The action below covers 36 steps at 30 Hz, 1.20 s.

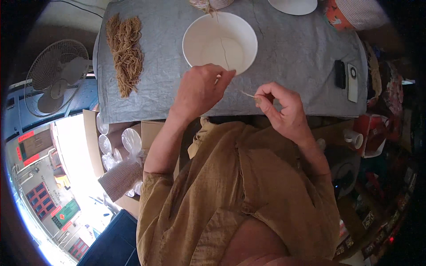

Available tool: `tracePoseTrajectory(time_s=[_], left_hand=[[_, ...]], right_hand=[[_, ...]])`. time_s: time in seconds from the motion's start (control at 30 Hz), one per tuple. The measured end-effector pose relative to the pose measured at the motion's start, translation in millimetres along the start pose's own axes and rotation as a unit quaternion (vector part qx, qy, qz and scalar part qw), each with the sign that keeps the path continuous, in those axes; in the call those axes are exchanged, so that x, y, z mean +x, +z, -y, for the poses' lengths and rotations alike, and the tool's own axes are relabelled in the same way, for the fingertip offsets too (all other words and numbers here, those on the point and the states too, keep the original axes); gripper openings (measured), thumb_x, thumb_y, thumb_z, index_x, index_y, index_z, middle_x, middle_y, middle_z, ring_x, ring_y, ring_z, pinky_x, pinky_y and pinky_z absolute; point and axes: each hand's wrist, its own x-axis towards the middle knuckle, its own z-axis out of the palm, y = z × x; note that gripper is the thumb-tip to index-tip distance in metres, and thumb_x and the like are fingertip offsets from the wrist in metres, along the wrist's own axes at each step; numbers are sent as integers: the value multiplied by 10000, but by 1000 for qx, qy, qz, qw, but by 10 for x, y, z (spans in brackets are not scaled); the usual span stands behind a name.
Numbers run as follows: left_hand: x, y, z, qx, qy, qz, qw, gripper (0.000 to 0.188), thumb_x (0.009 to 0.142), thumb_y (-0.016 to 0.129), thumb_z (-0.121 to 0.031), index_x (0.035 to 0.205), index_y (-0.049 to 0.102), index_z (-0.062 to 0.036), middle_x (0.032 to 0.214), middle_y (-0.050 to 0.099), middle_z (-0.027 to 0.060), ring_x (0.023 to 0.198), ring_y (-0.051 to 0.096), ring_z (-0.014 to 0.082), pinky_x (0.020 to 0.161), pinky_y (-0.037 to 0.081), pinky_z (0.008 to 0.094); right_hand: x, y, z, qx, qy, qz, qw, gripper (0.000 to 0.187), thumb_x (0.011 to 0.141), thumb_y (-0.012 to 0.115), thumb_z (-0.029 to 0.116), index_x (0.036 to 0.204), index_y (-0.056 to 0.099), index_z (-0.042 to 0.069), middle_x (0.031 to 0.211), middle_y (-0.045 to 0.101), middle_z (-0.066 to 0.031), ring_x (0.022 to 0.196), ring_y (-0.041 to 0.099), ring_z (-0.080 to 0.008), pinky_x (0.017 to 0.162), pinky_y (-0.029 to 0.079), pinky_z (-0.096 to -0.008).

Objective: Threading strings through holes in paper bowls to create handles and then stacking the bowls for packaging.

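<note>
My left hand [199, 88] is closed in a pinch at the near rim of a round white tub [199, 48]. A thin dark thread [223, 48] runs from its fingertips up across the tub toward the far side. To the right, my right hand [284, 108] pinches a short pale end of twine [247, 94] between thumb and forefinger, and that end points toward my left hand. Whether the thread and the twine are one piece I cannot tell. On the left of the table lies a loose bundle of brown twine [125, 55].
A grey cloth covers the table [164, 84]. At its far side are a striped stack of tubs [217, 3], a white disc [293, 5] and an orange-and-striped stack [355, 15]. Two phone-like devices [352, 82] lie right. A fan [57, 82] and wrapped cups [120, 177] are left.
</note>
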Motion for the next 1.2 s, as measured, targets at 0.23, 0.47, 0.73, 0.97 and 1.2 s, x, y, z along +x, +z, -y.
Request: tracePoseTrajectory(time_s=[0.23, 0.47, 0.73, 0.97, 1.2], left_hand=[[10, -49, 64, -194, -90, 84, 973, 209, 961, 644, -202, 938, 716, -7, 738, 694, 45, 577, 601, 74, 506, 474, 248], [22, -7, 95, -281, -97, 105, 949, 210, 979, 606, -162, 1098, 625, 9, 873, 695, 70, 608, 617, 96, 543, 517, 255], [54, -93, 123, -323, -63, 142, 934, 237, 951, 631, -89, 1171, 614, -4, 911, 680, 51, 672, 641, 98, 575, 539, 238], [58, -115, 105, -367, -79, 132, 918, 252, 950, 619, -72, 1192, 604, -5, 915, 665, 54, 628, 626, 89, 558, 518, 225], [47, -126, -99, -460, -95, 54, 881, 227, 935, 634, -36, 1148, 568, 8, 948, 656, 76, 618, 626, 95, 564, 507, 218]], right_hand=[[134, 1, -11, -107, -92, -30, 990, 42, 913, 607, -27, 949, 584, -20, 858, 621, -81, 732, 585, -138, 682, 482, -272], [458, -88, -122, -84, -154, -43, 984, 80, 885, 635, -9, 950, 587, -10, 881, 625, -106, 802, 634, -211, 737, 506, -306], [501, -39, -295, -102, -127, -64, 985, 55, 913, 614, -6, 965, 598, -8, 919, 641, -81, 838, 615, -165, 782, 490, -283], [527, -65, -299, -82, -160, -49, 982, 74, 894, 627, -6, 963, 601, 2, 997, 654, -99, 864, 645, -201, 801, 507, -312], [536, -72, -197, -72, -205, 55, 975, 65, 903, 628, 38, 954, 613, 1, 1224, 587, -131, 843, 655, -215, 762, 525, -314]])
